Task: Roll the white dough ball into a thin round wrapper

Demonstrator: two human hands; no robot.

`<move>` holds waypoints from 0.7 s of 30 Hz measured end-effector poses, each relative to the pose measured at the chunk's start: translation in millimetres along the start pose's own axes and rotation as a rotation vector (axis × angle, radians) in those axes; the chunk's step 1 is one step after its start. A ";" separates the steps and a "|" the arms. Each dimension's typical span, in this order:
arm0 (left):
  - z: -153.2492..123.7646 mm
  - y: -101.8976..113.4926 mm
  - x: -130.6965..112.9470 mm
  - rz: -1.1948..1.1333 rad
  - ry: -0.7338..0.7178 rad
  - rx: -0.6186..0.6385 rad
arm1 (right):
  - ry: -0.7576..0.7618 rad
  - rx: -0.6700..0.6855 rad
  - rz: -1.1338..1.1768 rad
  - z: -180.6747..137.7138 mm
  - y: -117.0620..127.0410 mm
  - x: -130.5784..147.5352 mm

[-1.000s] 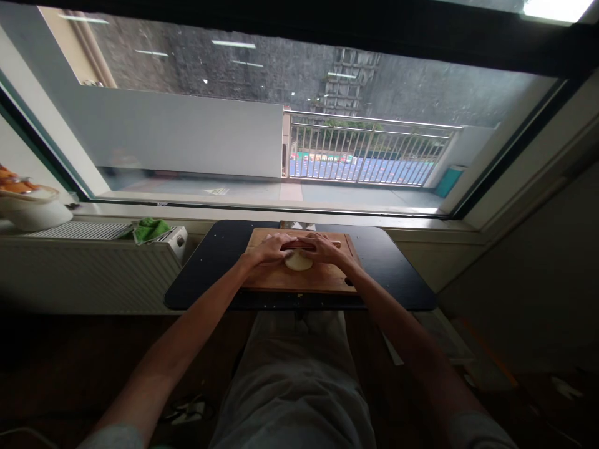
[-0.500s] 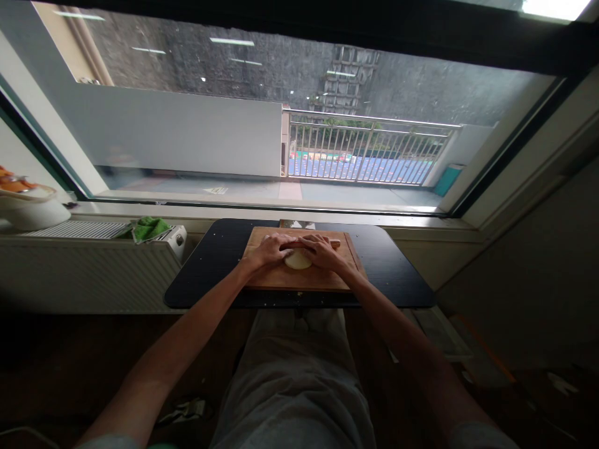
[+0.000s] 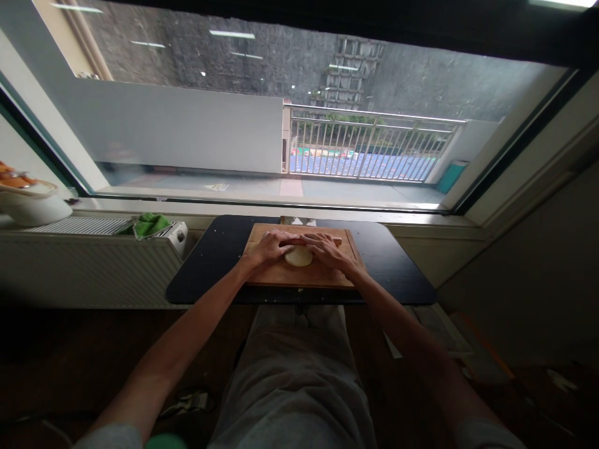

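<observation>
A flat, round, pale piece of dough point(image 3: 299, 256) lies on a wooden cutting board point(image 3: 304, 279). Across its far edge runs a wooden rolling pin point(image 3: 337, 241), mostly covered by my hands. My left hand point(image 3: 272, 246) grips the pin's left part, its fingertips beside the dough. On the right part, my right hand point(image 3: 326, 248) presses down with its fingers laid over the pin. Both forearms reach forward from the lower corners of the view.
The board rests on a small black table point(image 3: 206, 262) with rounded corners and scattered crumbs. Behind it is a scraper-like blade point(image 3: 298, 221). A radiator point(image 3: 93, 268) on the left carries a green cloth point(image 3: 150, 225) and a white pot point(image 3: 35, 204). A large window stands ahead.
The rolling pin has moved slightly away from me under both hands, and more of the dough shows. My right hand's fingers lie flatter.
</observation>
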State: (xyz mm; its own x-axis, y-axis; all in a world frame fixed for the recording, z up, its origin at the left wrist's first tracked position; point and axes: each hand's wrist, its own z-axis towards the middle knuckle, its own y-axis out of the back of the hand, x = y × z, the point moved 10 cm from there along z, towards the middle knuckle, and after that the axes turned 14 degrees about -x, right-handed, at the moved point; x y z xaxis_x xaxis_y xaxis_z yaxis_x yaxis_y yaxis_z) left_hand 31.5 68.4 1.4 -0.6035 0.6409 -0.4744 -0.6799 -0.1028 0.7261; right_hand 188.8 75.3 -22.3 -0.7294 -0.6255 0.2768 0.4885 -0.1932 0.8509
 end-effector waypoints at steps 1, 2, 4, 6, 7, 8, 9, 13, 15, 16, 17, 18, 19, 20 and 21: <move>2.3 1.1 2.1 -0.006 -0.008 0.007 | 0.019 0.013 -0.028 1.5 1.3 -1.0; 5.3 2.4 5.0 -0.002 -0.013 0.019 | 0.037 0.026 -0.060 3.6 3.5 -2.4; 12.2 5.0 12.9 0.035 -0.018 0.056 | 0.057 0.047 -0.125 8.8 10.2 -5.9; 18.7 7.4 20.8 0.095 -0.022 0.099 | 0.070 0.067 -0.162 14.2 17.1 -7.3; 21.2 8.1 23.6 0.125 -0.027 0.117 | 0.085 0.078 -0.167 16.2 19.4 -6.1; 22.9 8.3 25.6 0.153 -0.033 0.133 | 0.105 0.089 -0.164 17.7 20.8 -3.8; 23.9 7.9 27.0 0.182 -0.038 0.146 | 0.126 0.094 -0.158 18.7 21.7 -1.3; 20.0 0.4 29.9 0.335 -0.042 0.173 | 0.187 0.095 -0.118 17.4 19.2 5.0; 16.7 -2.6 30.1 0.389 -0.031 0.168 | 0.182 0.086 -0.121 15.8 18.1 2.4; 15.8 -2.9 29.5 0.399 -0.025 0.161 | 0.175 0.081 -0.131 15.2 18.5 0.4; 15.6 -2.1 28.1 0.397 -0.024 0.153 | 0.166 0.077 -0.143 14.7 19.9 -1.3; 16.0 -0.3 25.9 0.385 -0.028 0.143 | 0.156 0.068 -0.155 14.3 22.7 -2.3; 16.9 2.7 22.9 0.364 -0.037 0.131 | 0.146 0.054 -0.161 14.0 27.1 -2.3; 17.9 6.6 19.5 0.337 -0.048 0.117 | 0.139 0.037 -0.162 13.3 32.6 -1.1; 18.6 10.6 15.9 0.306 -0.060 0.108 | 0.139 0.024 -0.158 11.9 38.2 1.6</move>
State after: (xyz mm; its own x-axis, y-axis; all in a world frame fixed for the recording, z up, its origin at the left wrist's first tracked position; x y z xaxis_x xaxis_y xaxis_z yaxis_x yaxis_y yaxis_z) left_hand 22.4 91.6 10.8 -0.7449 0.6371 -0.1982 -0.4211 -0.2184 0.8803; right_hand 200.6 75.9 15.9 -0.7225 -0.6871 0.0761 0.3605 -0.2805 0.8896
